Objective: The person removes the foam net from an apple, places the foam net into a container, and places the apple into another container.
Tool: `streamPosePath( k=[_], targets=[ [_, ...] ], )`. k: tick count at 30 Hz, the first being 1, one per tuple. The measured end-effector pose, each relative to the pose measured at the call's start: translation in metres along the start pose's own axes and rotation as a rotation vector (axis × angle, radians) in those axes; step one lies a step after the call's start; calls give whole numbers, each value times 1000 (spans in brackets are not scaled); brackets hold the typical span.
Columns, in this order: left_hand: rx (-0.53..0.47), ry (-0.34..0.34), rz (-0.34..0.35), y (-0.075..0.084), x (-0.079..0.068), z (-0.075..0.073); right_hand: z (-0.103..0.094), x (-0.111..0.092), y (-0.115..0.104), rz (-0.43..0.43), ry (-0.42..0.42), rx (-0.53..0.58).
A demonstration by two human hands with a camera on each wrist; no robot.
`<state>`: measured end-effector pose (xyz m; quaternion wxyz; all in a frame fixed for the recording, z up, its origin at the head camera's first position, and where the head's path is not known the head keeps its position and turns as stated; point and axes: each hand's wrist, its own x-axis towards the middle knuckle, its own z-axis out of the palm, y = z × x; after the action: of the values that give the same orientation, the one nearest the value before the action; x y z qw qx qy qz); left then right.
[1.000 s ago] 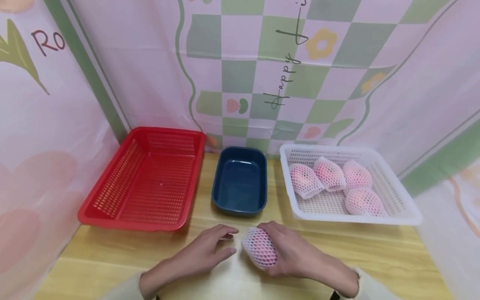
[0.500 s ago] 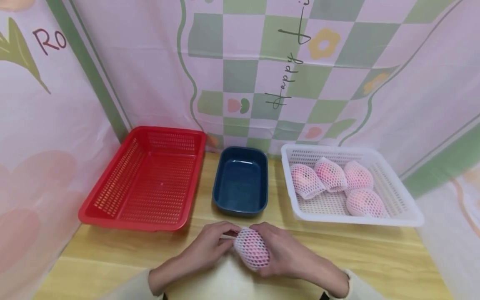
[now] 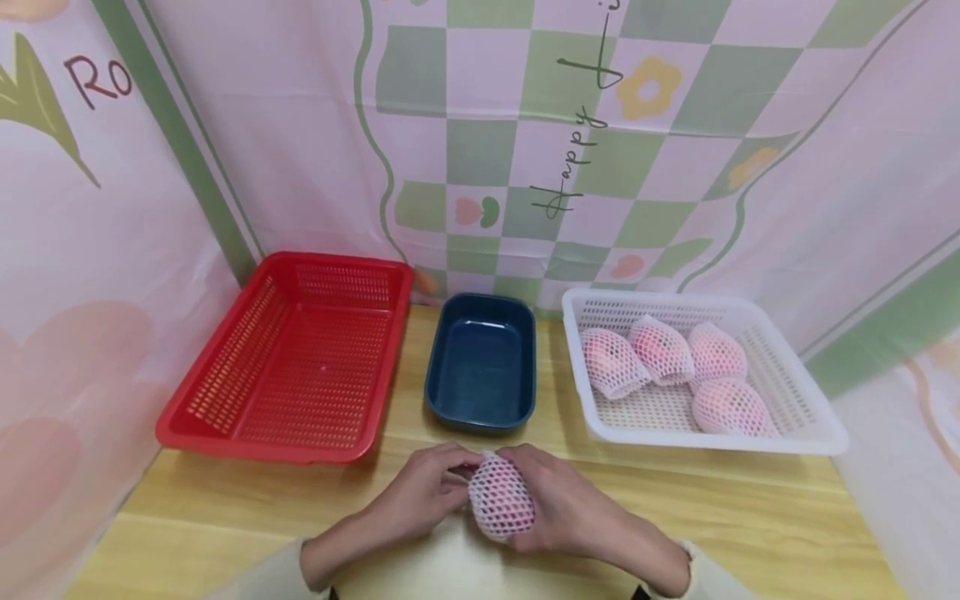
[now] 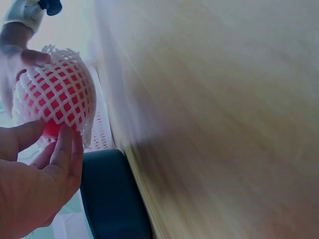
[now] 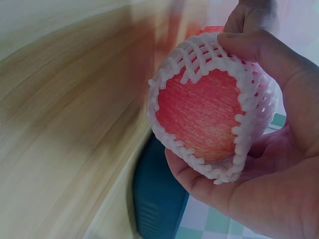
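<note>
My right hand [image 3: 558, 500] grips an apple [image 5: 199, 117] wrapped in a white foam net [image 3: 501, 498], held over the near part of the table. The red skin shows through the mesh and at the net's open end in the right wrist view. My left hand [image 3: 420, 487] is at the apple's other end. In the left wrist view, its thumb and fingertips [image 4: 64, 134] pinch at the net's edge, where a bit of red skin shows between them.
A dark blue tray [image 3: 482, 421] stands just beyond the hands. At the left is a red basket [image 3: 262, 450]. The white basket [image 3: 675, 437] on the right holds several net-wrapped apples [image 3: 660, 350]. A patterned curtain [image 3: 480, 150] hangs behind the wooden table [image 3: 750, 517].
My right hand has brought the wrapped apple a little left. My left hand has closed in from beside it and now pinches at its net. The baskets and tray stay put.
</note>
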<state>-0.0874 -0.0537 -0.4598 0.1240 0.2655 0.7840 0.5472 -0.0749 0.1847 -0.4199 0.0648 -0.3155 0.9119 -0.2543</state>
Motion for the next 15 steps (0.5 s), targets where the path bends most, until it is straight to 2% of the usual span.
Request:
streamPosePath(
  k=[5, 15],
  targets=[
    [-74, -26, -40, 0, 0, 0, 0, 1, 1, 12, -10, -5],
    [-99, -107, -120, -1, 3, 2, 1, 5, 0, 2, -4, -42]
  ],
)
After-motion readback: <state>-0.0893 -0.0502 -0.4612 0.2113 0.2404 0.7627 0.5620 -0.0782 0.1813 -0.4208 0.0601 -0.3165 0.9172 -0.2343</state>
